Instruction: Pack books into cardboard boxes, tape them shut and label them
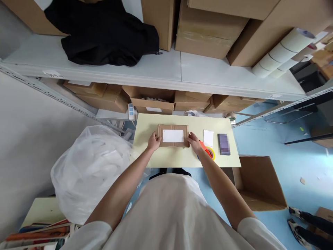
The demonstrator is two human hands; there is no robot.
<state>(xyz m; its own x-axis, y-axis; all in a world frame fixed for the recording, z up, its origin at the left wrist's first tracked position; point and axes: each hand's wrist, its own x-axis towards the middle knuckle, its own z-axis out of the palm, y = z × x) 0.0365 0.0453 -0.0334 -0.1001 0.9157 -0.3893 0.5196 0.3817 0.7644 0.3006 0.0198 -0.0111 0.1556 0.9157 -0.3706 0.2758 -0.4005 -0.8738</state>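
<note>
A small brown cardboard box with a white label on top lies on the pale yellow table. My left hand grips its left end, fingers partly hidden at the box's side. At the right end, my right hand holds the box with the fingers along its edge. Partly beneath my right forearm is a red tape dispenser with a yellow-rimmed roll. A white card and a dark purple, blurred rectangular object lie further right.
Grey metal shelving with cardboard boxes stands beyond the table. A large white plastic bag bulges at the left. An open carton sits right of the table; another person's feet show at lower right.
</note>
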